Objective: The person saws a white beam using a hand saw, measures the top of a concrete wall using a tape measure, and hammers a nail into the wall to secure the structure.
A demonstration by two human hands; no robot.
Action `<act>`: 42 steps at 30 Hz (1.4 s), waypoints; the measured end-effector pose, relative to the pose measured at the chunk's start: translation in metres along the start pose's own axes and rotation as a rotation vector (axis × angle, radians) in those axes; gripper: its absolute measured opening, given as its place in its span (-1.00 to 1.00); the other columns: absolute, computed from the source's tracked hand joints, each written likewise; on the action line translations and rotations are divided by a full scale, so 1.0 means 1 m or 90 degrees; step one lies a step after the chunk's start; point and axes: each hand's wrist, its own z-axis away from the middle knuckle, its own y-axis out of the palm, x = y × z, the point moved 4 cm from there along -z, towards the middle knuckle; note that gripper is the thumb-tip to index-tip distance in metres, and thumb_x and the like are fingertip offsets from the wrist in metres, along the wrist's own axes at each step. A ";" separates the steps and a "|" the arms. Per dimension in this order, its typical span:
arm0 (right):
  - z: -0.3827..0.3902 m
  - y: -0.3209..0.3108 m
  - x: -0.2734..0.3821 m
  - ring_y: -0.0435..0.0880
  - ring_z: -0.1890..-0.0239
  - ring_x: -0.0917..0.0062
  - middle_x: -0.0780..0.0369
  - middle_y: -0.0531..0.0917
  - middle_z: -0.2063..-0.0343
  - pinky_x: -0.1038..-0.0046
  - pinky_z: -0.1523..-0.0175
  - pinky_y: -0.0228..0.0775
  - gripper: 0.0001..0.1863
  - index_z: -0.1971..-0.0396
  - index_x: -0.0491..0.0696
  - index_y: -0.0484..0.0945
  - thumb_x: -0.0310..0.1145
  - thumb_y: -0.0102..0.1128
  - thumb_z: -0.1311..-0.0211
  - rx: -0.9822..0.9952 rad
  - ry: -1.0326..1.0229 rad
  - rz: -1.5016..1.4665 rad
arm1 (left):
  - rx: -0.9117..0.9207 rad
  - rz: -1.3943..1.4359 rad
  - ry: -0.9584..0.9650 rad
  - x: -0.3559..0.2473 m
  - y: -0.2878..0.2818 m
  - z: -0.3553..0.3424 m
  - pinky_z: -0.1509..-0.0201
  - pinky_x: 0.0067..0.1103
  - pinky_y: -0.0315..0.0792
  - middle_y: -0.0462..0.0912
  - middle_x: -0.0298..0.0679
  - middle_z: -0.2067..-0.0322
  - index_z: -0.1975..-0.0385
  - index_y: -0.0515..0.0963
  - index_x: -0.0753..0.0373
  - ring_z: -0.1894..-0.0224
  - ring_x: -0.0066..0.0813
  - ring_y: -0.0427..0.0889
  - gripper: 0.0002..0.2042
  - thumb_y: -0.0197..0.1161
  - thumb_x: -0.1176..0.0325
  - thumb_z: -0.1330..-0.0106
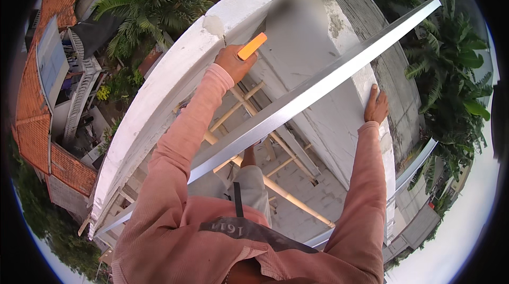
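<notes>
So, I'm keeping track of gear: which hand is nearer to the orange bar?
The left hand: it grips the orange bar. The right hand is well away, on the right-hand white wall, across the silver metal beam.

The left hand (pixel 231 63) is closed around an orange rectangular tool (pixel 252 46), above the gap beside the left block wall (pixel 175 61). The right hand (pixel 376 106) rests, fingers extended, on the top of the right block wall (pixel 352 37). Between the hands, a silvery metal beam (pixel 313 89) runs from near left to far right, crossing over that right wall. Below are bamboo poles (pixel 299 199). Palms (pixel 148 8) grow beyond the left wall, and an orange tiled roof (pixel 69 172) lies farther left.
</notes>
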 end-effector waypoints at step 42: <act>0.001 -0.007 -0.001 0.35 -0.27 0.11 0.04 0.47 -0.17 0.06 -0.34 0.02 -0.20 -0.14 -0.09 0.44 0.36 -0.29 -0.35 0.010 0.030 -0.031 | -0.034 0.085 -0.009 0.116 -0.058 0.149 0.38 -0.58 0.43 0.58 -0.27 0.59 0.33 0.64 0.31 0.53 -0.62 0.52 -0.85 0.28 0.34 -0.32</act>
